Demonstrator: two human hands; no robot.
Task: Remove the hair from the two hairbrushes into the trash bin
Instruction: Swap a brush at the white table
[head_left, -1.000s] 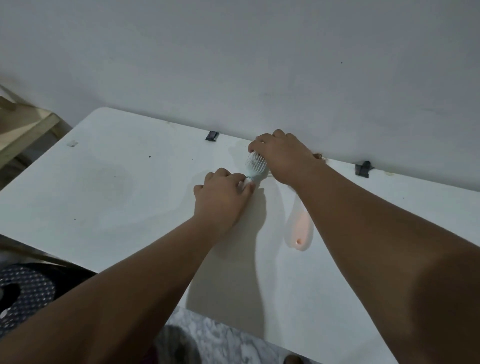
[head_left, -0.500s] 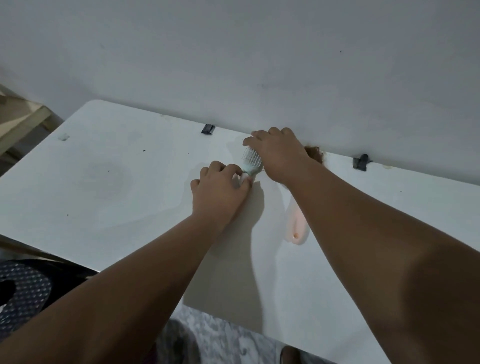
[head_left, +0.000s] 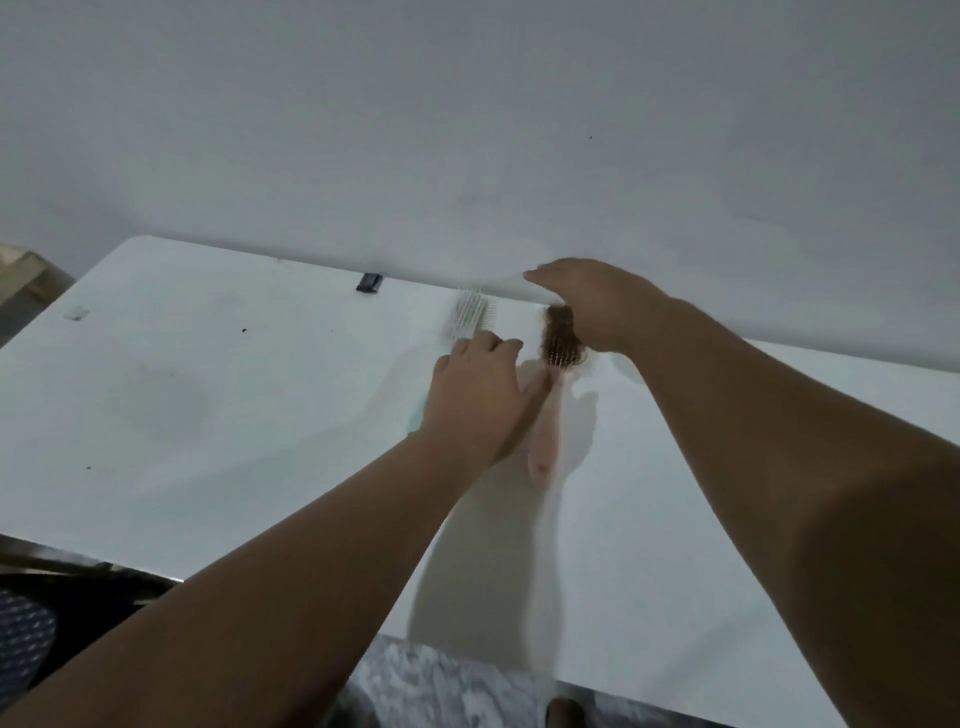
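A white-bristled hairbrush (head_left: 470, 317) lies on the white table (head_left: 208, 405) near the wall, its bristles free of hair and its pale green handle mostly hidden under my left hand (head_left: 478, 400). That hand rests flat over the handle with the fingers stretched out. Just to the right lies a pink hairbrush (head_left: 543, 441), its head packed with brown hair (head_left: 558, 338). My right hand (head_left: 592, 304) hovers over the far side of that head, fingers spread, its palm at the hair. No trash bin is clearly visible.
The table stands against a plain wall (head_left: 467, 130), with a black clip (head_left: 370, 282) at its back edge. A dark object with a dotted pattern (head_left: 21, 639) sits below the table's front-left edge. Wooden furniture (head_left: 21, 270) shows at far left.
Both hands worked on the white brush held up off the table. Now it lies flat, my left hand has flattened over its handle, and my right hand has moved right, over the pink brush's hair.
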